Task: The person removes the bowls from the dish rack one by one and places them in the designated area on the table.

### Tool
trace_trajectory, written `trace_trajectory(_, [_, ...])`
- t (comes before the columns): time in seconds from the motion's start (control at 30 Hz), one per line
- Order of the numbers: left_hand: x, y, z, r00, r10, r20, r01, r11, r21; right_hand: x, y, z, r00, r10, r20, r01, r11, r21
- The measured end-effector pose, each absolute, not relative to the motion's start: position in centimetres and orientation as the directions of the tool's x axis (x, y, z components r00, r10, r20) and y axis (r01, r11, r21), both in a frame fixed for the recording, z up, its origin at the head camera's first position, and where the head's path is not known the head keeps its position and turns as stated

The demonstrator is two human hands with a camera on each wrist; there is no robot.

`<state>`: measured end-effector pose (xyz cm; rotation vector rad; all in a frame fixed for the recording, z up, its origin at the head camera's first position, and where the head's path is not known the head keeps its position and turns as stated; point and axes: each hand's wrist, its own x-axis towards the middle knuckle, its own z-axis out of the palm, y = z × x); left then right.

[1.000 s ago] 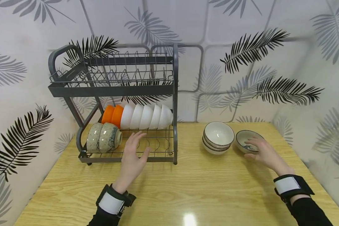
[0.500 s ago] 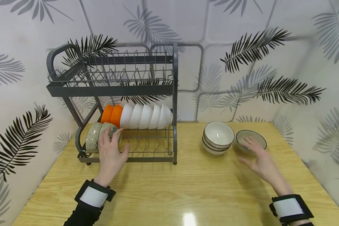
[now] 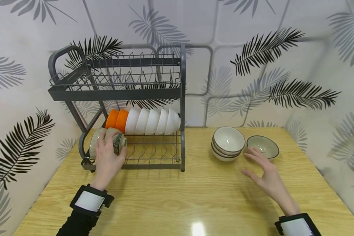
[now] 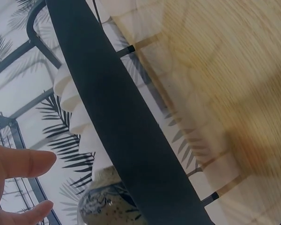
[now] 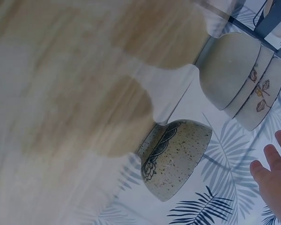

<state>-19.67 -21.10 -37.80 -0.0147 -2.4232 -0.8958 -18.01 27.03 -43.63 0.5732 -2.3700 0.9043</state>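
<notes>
In the head view, my left hand reaches over the right-hand one of two speckled bowls lying sideways in the rack's lower tier. Its thumb and fingers are spread about the bowl; the left wrist view has a gap between the digits, with the patterned bowl beside them behind the rack's front bar. Whether they touch is unclear. Over the table, my right hand hovers with fingers spread, holding nothing, just in front of a single speckled bowl. Both show apart in the right wrist view.
A two-tier dark grey dish rack stands at the back left, its upper tier bare wire. Two orange bowls and several white bowls fill the lower tier's back row. Stacked dark-rimmed bowls stand right of the rack on the wooden table.
My left hand has moved left from the rack's middle to the speckled bowls. My right hand has drawn back from over the single bowl, toward the front and slightly left.
</notes>
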Motion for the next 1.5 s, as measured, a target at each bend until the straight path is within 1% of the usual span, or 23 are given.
trace_trajectory(0.2, [-19.8,-21.9,-37.1,-0.883,-0.19,0.429,0.149,0.754,0.639,-18.0,26.9,-43.9,-0.762,-0.181,0.622,-0.559,0.669,-0.49])
trace_trajectory(0.53, [-20.6,-23.0,-36.2,-0.895,-0.176,0.411,0.141,0.76,0.635,-18.1,26.8,-44.1,-0.734,-0.187,0.652,-0.591,0.65,-0.478])
trace_trajectory(0.93, [-21.7,-23.7,-36.1,-0.901,-0.212,0.378,0.111,0.731,0.674,-17.9,26.3,-44.0,-0.724,-0.196,0.662,-0.606,0.639,-0.474])
trace_trajectory(1.13, [-22.0,-24.2,-36.2,-0.915,-0.228,0.332,0.085,0.697,0.712,-17.9,26.1,-43.9,-0.721,-0.198,0.664,-0.609,0.639,-0.47])
trace_trajectory(1.33, [-22.3,-24.2,-36.2,-0.909,-0.245,0.336,0.079,0.692,0.717,-18.1,25.8,-44.0,-0.718,-0.199,0.667,-0.611,0.639,-0.467])
trace_trajectory(1.5, [-22.5,-24.1,-36.4,-0.896,-0.284,0.341,0.061,0.682,0.729,-18.1,25.4,-44.1,-0.723,-0.196,0.662,-0.61,0.63,-0.48])
